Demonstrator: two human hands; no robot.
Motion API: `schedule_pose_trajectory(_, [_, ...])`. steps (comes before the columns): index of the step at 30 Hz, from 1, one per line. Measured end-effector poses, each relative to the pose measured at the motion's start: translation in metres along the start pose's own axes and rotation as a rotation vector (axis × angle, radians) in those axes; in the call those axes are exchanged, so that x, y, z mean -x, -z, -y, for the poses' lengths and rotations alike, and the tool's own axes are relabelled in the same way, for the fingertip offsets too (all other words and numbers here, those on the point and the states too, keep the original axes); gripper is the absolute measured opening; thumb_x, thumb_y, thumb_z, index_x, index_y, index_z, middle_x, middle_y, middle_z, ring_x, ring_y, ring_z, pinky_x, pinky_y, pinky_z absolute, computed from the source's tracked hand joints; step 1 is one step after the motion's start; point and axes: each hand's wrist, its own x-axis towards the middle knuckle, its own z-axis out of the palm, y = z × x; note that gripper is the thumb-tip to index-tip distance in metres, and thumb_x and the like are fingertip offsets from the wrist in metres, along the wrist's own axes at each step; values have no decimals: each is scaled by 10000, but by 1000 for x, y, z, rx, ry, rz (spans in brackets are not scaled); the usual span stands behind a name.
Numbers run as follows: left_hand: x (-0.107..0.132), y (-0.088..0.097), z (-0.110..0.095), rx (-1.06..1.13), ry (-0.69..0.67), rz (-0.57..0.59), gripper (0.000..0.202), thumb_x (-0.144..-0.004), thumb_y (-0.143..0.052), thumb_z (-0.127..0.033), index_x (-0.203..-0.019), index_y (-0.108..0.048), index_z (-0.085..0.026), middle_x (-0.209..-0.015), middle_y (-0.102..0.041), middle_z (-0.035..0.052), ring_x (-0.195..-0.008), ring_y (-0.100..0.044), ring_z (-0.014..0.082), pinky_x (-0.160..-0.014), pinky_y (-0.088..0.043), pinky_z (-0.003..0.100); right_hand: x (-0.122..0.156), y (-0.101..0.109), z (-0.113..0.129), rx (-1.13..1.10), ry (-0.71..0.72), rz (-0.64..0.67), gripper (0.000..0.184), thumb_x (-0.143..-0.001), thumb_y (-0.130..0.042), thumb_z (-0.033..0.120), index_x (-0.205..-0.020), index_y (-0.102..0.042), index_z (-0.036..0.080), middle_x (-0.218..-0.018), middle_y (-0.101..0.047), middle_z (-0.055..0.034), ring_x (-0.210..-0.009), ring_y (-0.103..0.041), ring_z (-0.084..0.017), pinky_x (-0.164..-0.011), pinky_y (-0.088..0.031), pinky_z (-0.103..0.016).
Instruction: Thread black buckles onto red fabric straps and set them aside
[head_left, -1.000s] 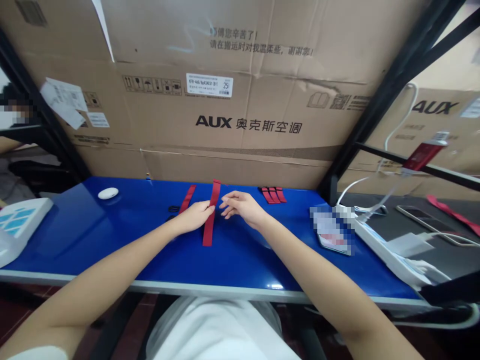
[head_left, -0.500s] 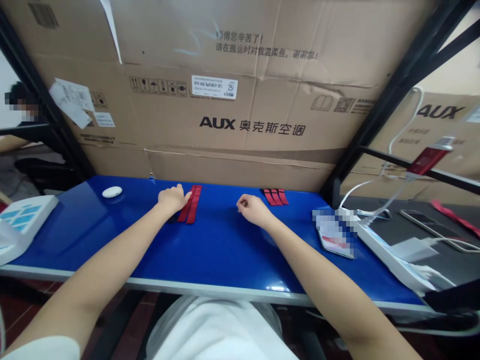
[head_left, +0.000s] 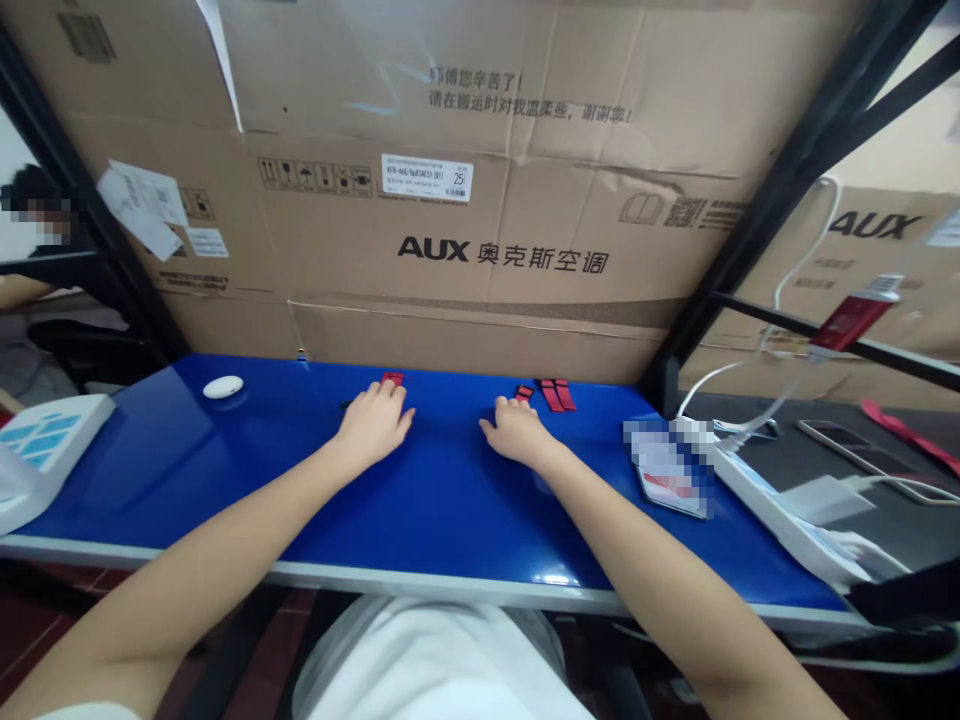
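Note:
Over the left group of red straps (head_left: 392,379) lies my left hand (head_left: 373,428), palm down with the thumb out to the side. Only the far ends of those straps show beyond its fingers; the rest is hidden. My right hand (head_left: 517,432) is palm down on the near part of a red strap with a black end (head_left: 524,393), its thumb apart from the fingers. I see no grip on the strap. Just right of it, two more red straps with black ends (head_left: 556,396) lie side by side on the blue tabletop (head_left: 442,500).
A large cardboard box (head_left: 337,240) stands behind the table. On the right are a phone (head_left: 675,490) and a white power strip (head_left: 787,520) with cables. A white oval object (head_left: 223,387) and a white device (head_left: 64,440) are at left. Another person sits far left.
My left hand has moved right and now covers most of the left straps. My right hand has shifted right onto the nearest right-hand strap, which now lies slightly left, apart from its two neighbours.

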Motion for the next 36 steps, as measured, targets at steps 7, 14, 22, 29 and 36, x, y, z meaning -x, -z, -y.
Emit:
schedule_pose_trajectory(7, [7,-6,-32,284,-314,-11,325,-953,-452,-371,-1174,-573,-166,-1163,-582,129,-1079,-546,278,-960,-427,415,10,8,17,-59,202,-263,435,-902,-483,236,-1305,-503,75,-1339,-483,-229,-1224,-452,-351,-996,-371,-443])
schedule_pose_trajectory(14, [10,-11,-35,519,-468,87,384,-953,-484,-369,-1293,-507,-192,-1228,-557,118,-1147,-521,259,-1005,-414,417,1,2,-2,-253,151,0,207,-798,-580,98,-924,-727,172,-989,-661,-123,-889,-623,-236,-814,-444,-314])
schedule_pose_trajectory(22, [-4,-30,-31,623,-358,68,241,-895,-601,-315,-1088,-608,-171,-1027,-581,90,-979,-548,239,-907,-447,402,13,-8,28,-424,279,-49,124,-758,-612,127,-833,-705,162,-839,-661,-74,-696,-591,-166,-672,-437,-275])
schedule_pose_trajectory(29, [-8,-26,-25,688,-455,129,265,-829,-690,-395,-967,-639,-175,-993,-608,77,-987,-550,233,-897,-429,379,4,-15,17,-747,239,129,103,-658,-715,193,-731,-643,180,-634,-623,10,-595,-556,-136,-574,-405,-247])
schedule_pose_trajectory(36, [-7,-22,-31,793,-395,107,288,-779,-716,-434,-921,-649,-193,-943,-634,53,-889,-596,207,-814,-463,328,5,-11,20,-725,258,61,189,-624,-752,262,-670,-592,175,-708,-589,12,-629,-516,-125,-586,-379,-244])
